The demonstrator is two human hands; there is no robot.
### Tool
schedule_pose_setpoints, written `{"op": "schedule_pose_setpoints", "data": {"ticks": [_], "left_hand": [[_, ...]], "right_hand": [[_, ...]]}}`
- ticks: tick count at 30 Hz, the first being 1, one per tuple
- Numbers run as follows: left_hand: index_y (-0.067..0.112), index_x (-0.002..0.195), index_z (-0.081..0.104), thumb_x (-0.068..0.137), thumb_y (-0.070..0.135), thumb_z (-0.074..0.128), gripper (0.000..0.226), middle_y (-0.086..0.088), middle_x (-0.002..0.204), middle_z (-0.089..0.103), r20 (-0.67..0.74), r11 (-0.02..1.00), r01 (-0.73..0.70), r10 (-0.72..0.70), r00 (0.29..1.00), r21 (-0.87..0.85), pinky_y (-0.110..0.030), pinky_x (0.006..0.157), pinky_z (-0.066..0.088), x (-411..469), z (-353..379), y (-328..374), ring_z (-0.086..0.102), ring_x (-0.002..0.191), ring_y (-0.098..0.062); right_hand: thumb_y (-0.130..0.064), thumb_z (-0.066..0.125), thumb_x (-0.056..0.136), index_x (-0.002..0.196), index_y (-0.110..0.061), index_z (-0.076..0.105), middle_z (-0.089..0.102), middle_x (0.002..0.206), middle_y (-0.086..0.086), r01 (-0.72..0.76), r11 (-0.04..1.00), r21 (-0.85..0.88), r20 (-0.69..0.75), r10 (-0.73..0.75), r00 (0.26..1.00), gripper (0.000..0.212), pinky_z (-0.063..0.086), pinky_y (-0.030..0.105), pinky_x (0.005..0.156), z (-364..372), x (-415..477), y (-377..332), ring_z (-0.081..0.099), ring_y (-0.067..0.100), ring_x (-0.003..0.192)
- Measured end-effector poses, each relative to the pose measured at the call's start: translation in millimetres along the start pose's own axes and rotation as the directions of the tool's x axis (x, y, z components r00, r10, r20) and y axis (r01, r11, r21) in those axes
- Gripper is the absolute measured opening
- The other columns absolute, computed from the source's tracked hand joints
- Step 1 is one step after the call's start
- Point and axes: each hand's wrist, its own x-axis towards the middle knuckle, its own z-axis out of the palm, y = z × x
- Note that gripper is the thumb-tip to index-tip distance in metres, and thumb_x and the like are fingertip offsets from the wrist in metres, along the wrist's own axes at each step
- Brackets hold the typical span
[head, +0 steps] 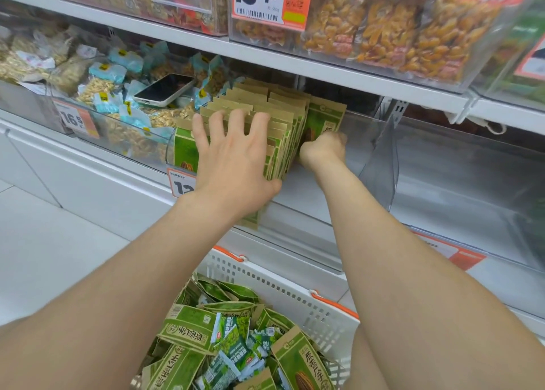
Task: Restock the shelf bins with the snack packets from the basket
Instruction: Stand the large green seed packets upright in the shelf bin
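Left hand (pixel 236 154), fingers spread flat, braces the upright row of green-and-brown paper snack packets (pixel 280 115); right hand (pixel 323 151), curled, meets the right-end packet (pixel 324 115); grip unconfirmed.

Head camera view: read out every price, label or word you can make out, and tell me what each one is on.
"15.8": top price tag, on the upper bin.
"16", next digit unclear: left price tag, on the left bin.
"1", rest hidden by the left hand: front price tag, below the packet row.
Green packets in the basket: Chinese print, unreadable.
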Motion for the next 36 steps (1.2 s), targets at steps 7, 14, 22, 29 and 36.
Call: {"op": "schedule_pose_setpoints", "data": {"ticks": [7,14,22,29,36], "left_hand": [[0.023,0.148,0.040,0.069,0.056,0.086,0.097,-0.010,0.153,0.040,-0.058,0.994,-0.039,0.033,0.998,-0.100,-0.064,0.125,0.014,-16.5,-12.8,2.7,0.023,0.152,-0.039],[0.020,0.095,0.050,0.082,0.024,0.072,0.027,0.001,0.098,0.052,-0.277,0.965,-0.115,0.046,0.960,-0.235,-0.039,0.072,0.037,-56.3,-34.8,12.4,0.047,0.090,-0.027],[0.026,0.097,0.067,0.084,0.050,0.062,0.027,0.000,0.101,0.068,0.757,0.979,-0.196,0.167,0.631,-0.053,-0.040,0.083,0.058,-112.5,22.1,16.9,0.066,0.097,-0.028],[0.008,0.100,0.058,0.104,0.030,0.052,0.023,-0.007,0.093,0.057,0.972,0.919,-0.380,0.176,0.155,-0.106,-0.040,0.070,0.045,-198.4,109.7,40.9,0.051,0.076,-0.024],[0.003,0.164,-0.005,0.106,0.016,0.056,0.085,-0.029,0.165,0.015,0.978,0.934,-0.355,0.117,0.175,-0.048,-0.040,0.102,0.050,-259.7,138.3,41.6,0.049,0.137,-0.044]], "right_hand": [[-0.013,0.055,0.095,0.097,-0.008,0.057,0.055,0.115,0.015,0.130,0.975,-0.182,0.197,-0.094,0.976,0.006,0.050,0.035,0.083,-16.1,-26.5,3.4,0.053,0.033,0.096],[-0.010,0.048,0.085,0.085,-0.015,0.068,0.068,0.085,0.002,0.599,0.758,-0.259,0.054,-0.608,0.792,0.021,0.049,0.034,0.066,-57.4,-95.1,12.1,0.057,0.026,0.081],[-0.011,0.052,0.083,0.067,-0.013,0.061,0.059,0.062,0.004,0.849,0.438,-0.297,0.785,-0.394,0.478,0.019,0.046,0.035,0.053,-89.4,-173.1,60.9,0.055,0.020,0.066],[-0.020,0.046,0.101,0.140,-0.017,0.057,0.060,0.130,0.012,0.865,0.278,-0.417,0.909,0.114,0.401,0.041,0.054,0.039,0.077,-64.1,-188.3,129.9,0.065,0.033,0.110],[-0.017,0.046,0.098,0.132,-0.014,0.062,0.064,0.124,0.014,0.865,0.342,-0.367,0.923,0.016,0.385,0.038,0.060,0.044,0.086,-51.7,-191.3,155.5,0.066,0.032,0.107]]}}
